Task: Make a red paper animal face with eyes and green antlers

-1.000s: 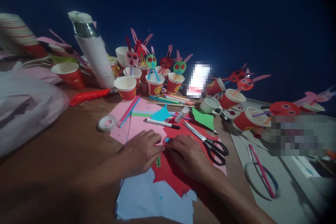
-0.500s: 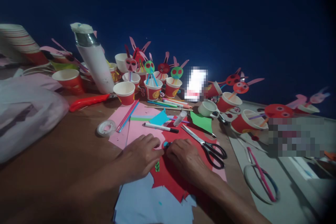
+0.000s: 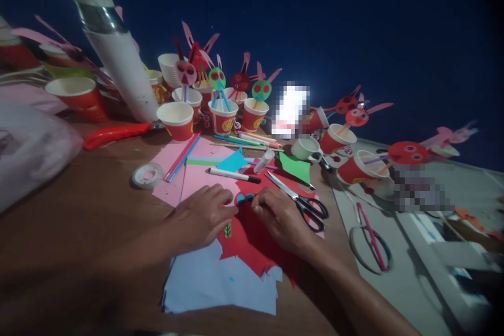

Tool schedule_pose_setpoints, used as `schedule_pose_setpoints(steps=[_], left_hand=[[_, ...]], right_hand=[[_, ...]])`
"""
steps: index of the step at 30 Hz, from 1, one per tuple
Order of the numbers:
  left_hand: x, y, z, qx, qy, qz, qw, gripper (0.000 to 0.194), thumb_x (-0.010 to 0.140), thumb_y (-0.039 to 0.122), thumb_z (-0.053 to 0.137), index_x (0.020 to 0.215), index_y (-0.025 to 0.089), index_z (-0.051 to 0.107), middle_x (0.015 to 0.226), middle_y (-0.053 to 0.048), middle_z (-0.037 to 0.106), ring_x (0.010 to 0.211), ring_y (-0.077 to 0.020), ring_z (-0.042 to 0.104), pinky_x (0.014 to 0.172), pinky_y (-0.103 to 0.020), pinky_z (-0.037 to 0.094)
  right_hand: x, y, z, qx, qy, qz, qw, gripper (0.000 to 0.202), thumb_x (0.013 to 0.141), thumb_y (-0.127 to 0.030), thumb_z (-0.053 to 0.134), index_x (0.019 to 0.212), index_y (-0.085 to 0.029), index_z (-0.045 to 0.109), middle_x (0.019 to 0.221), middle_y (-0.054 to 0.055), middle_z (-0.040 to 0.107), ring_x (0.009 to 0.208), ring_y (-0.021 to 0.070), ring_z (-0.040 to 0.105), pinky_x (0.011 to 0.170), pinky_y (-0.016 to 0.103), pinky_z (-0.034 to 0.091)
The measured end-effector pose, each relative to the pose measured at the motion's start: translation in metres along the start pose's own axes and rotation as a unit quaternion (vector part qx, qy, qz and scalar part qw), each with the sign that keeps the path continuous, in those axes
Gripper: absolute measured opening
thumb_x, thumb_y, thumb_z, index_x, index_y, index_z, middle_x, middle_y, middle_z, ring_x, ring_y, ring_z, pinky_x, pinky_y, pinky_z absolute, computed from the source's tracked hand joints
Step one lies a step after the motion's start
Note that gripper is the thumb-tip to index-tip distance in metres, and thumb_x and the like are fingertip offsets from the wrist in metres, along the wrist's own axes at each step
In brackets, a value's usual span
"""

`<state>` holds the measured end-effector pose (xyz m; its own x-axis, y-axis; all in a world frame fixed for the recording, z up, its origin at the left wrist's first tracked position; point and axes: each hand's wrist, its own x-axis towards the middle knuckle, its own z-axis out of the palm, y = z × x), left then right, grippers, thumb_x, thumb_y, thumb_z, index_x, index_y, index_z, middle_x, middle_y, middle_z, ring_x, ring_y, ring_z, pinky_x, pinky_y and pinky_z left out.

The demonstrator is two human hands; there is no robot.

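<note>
Your bent left hand and curled right hand are slightly apart, flanking 2 small round blue paper pieces on the jagged red paper sheet, apparently to steady them; I cannot tell whether your fingertips pinch anything. The black-handled metal scissors lie beside your right hand, likely for easy reach.

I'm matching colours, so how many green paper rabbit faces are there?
2. The left green face stands over a red cup; the right green face is over the neighbouring cup. Some may be hidden.
</note>
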<state>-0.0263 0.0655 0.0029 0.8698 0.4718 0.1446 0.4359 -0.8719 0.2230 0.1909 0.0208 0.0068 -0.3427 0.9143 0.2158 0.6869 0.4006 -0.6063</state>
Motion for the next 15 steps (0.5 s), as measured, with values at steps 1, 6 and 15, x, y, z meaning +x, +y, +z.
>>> schedule_pose_setpoints(steps=[1, 6, 15], left_hand=[[0.0, 0.0, 0.001, 0.0, 0.005, 0.001, 1.0, 0.022, 0.088, 0.019, 0.042, 0.101, 0.018, 0.059, 0.097, -0.009, 0.053, 0.088, -0.0227, 0.046, 0.07, -0.036, 0.039], [-0.001, 0.0, 0.002, -0.004, 0.027, 0.002, 1.0, 0.023, 0.09, 0.019, 0.04, 0.101, 0.017, 0.06, 0.096, -0.009, 0.054, 0.087, -0.0219, 0.048, 0.071, -0.035, 0.041], [-0.001, 0.005, -0.007, -0.139, 0.121, -0.038, 0.982, 0.018, 0.088, 0.016, 0.044, 0.085, 0.016, 0.062, 0.1, -0.007, 0.052, 0.088, -0.0156, 0.054, 0.074, -0.026, 0.043]], right_hand=[[0.0, 0.0, -0.001, 0.018, 0.003, 0.004, 1.0, 0.012, 0.089, -0.017, 0.046, 0.08, -0.019, 0.053, 0.081, 0.002, 0.06, 0.076, 0.0145, 0.053, 0.072, 0.028, 0.036], [-0.001, -0.003, -0.006, 0.113, 0.023, 0.054, 0.992, 0.012, 0.09, -0.023, 0.045, 0.081, -0.019, 0.052, 0.079, 0.001, 0.056, 0.072, 0.0124, 0.052, 0.068, 0.024, 0.038], [-0.001, -0.014, -0.001, 0.157, 0.019, 0.066, 0.985, 0.01, 0.089, -0.02, 0.047, 0.08, -0.018, 0.053, 0.081, 0.001, 0.058, 0.076, 0.0128, 0.052, 0.072, 0.024, 0.039]])
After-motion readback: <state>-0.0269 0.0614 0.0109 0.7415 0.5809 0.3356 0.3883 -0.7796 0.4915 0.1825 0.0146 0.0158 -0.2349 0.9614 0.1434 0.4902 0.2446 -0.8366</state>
